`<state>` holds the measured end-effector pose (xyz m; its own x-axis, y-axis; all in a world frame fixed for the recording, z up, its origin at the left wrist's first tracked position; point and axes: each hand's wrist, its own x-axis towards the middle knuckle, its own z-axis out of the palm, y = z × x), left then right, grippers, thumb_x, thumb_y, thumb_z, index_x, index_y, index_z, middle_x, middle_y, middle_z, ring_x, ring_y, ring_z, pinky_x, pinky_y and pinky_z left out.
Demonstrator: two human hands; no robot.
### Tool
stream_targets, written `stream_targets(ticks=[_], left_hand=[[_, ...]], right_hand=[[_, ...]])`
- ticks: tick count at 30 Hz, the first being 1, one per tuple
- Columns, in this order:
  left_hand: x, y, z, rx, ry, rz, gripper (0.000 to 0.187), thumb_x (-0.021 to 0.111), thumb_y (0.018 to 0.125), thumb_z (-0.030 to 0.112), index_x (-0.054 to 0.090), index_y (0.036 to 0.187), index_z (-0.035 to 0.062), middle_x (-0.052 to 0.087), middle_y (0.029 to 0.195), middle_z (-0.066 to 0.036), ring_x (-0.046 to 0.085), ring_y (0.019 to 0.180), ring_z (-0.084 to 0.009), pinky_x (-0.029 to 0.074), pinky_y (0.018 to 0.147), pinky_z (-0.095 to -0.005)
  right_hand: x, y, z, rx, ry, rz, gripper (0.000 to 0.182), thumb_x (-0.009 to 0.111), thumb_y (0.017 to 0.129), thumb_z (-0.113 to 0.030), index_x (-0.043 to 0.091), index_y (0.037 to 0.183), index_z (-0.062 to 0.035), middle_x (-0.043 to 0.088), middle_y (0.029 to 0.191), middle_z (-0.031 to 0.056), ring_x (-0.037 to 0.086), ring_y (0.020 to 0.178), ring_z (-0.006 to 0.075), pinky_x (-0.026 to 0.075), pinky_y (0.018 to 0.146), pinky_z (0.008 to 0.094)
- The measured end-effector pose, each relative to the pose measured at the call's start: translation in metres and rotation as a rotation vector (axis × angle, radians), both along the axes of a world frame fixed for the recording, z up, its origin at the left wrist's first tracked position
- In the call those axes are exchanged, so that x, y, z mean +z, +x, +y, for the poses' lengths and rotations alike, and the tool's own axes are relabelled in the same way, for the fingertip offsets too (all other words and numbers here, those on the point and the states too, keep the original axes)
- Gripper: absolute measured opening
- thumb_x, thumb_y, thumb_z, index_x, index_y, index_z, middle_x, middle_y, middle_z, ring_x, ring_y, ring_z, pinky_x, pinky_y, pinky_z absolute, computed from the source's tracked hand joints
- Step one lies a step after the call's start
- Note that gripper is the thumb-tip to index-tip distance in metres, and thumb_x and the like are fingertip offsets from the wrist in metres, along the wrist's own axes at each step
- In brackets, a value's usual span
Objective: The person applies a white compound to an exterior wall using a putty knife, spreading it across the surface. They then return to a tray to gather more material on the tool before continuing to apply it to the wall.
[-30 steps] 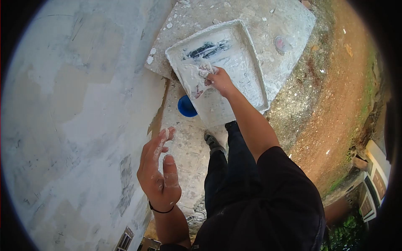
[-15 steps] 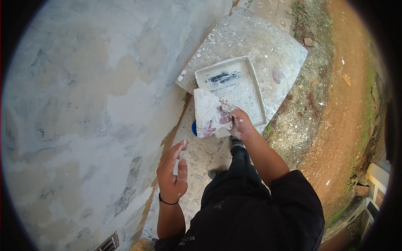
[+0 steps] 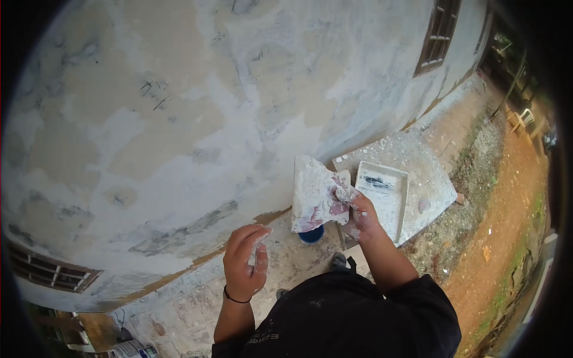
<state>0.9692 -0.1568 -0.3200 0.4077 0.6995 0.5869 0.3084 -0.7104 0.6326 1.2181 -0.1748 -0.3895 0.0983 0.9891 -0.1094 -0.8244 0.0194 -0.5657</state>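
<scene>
My right hand (image 3: 362, 216), smeared with white, grips a wide flat putty spreader (image 3: 310, 197) thickly coated with white paste, a reddish patch showing through near its lower edge. The spreader is held up in front of the wall (image 3: 185, 89), which is patched in white and beige. Lower and to the left, my left hand (image 3: 245, 265) holds nothing; its fingers are curved and apart from the thumb, with white paste on the tips. Beside my right wrist lies a shallow white tray (image 3: 406, 200) with paste and a dark streak inside.
The tray rests on a paste-spotted board (image 3: 433, 170) by the wall. A blue bucket (image 3: 311, 235) stands below the spreader. Barred windows (image 3: 439, 36) are set in the wall. Gravel and an orange dirt path (image 3: 483, 232) run along the right, with a pale chair (image 3: 523, 121) farther off.
The view has swung toward the wall, showing more of it and its windows. The spreader, still in my right hand, is now left of the tray instead of overlapping it.
</scene>
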Motion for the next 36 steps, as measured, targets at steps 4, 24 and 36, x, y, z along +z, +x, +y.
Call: stream_targets(ticks=[4, 24, 36], left_hand=[[-0.018, -0.079, -0.018, 0.132, -0.062, -0.03, 0.025, 0.052, 0.078, 0.0, 0.062, 0.101, 0.0021, 0.06, 0.099, -0.014, 0.057, 0.091, -0.0309, 0.045, 0.081, -0.0357], [-0.08, -0.359, -0.139, 0.7, -0.285, -0.102, 0.022, 0.05, 0.084, 0.003, 0.062, 0.101, 0.0014, 0.062, 0.096, -0.015, 0.059, 0.088, -0.0301, 0.045, 0.08, -0.035], [-0.075, -0.4, -0.156, 0.884, -0.358, -0.109, 0.021, 0.049, 0.084, 0.002, 0.063, 0.1, 0.0005, 0.062, 0.096, -0.016, 0.06, 0.088, -0.0289, 0.047, 0.078, -0.0337]], right_hand=[[0.007, -0.058, 0.002, 0.028, -0.151, -0.092, 0.039, 0.056, 0.08, -0.016, 0.054, 0.117, -0.0019, 0.062, 0.108, 0.0091, 0.06, 0.098, 0.0223, 0.047, 0.088, 0.0359], [-0.019, -0.321, 0.019, 0.496, -0.257, 0.041, 0.039, 0.057, 0.076, -0.027, 0.059, 0.109, -0.006, 0.062, 0.108, 0.0084, 0.058, 0.101, 0.026, 0.044, 0.088, 0.0431], [-0.051, -0.399, 0.05, 0.783, -0.225, 0.205, 0.036, 0.058, 0.079, -0.027, 0.059, 0.109, -0.0067, 0.061, 0.108, 0.0085, 0.057, 0.103, 0.0265, 0.043, 0.09, 0.044]])
